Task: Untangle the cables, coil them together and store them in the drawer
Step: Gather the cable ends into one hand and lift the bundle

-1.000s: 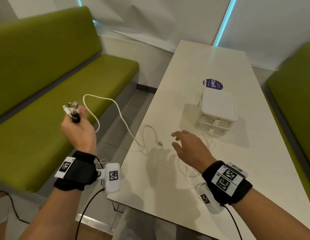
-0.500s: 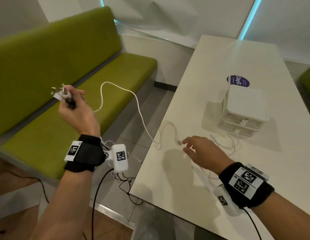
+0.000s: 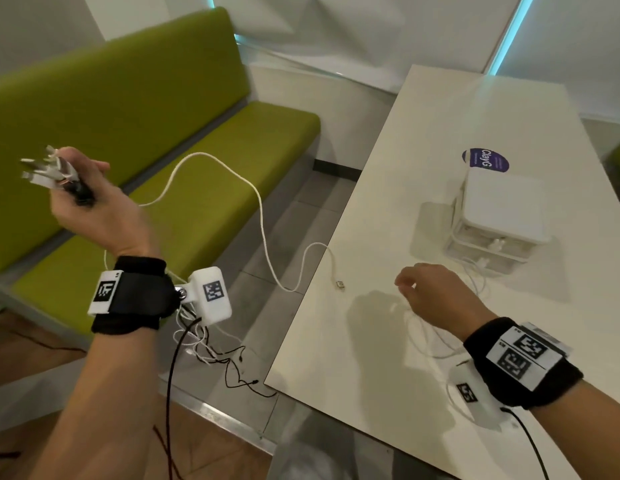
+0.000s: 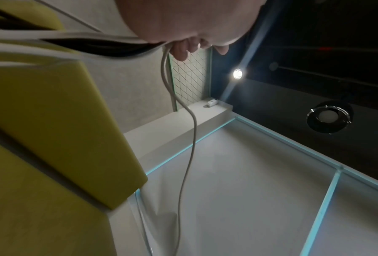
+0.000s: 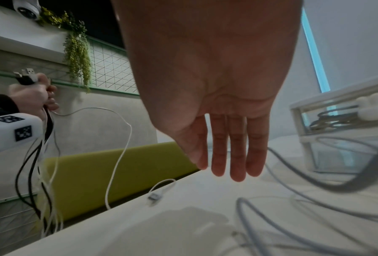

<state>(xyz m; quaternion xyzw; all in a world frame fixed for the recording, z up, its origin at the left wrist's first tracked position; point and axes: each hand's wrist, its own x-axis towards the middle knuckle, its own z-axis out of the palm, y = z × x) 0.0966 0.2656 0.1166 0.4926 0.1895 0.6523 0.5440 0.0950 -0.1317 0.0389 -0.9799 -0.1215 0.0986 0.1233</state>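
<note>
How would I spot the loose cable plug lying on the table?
Start at the white table and go to its left edge, beside the green bench. The small metal-tipped cable plug lies there alone, ending the one white cable arching up to the left hand.

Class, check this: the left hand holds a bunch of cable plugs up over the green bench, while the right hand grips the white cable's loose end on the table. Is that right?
Not quite. The right hand grips nothing: the right wrist view shows its fingers straight above the table, apart from the white cable's loose end. The left hand does hold the plugs over the bench.
</note>
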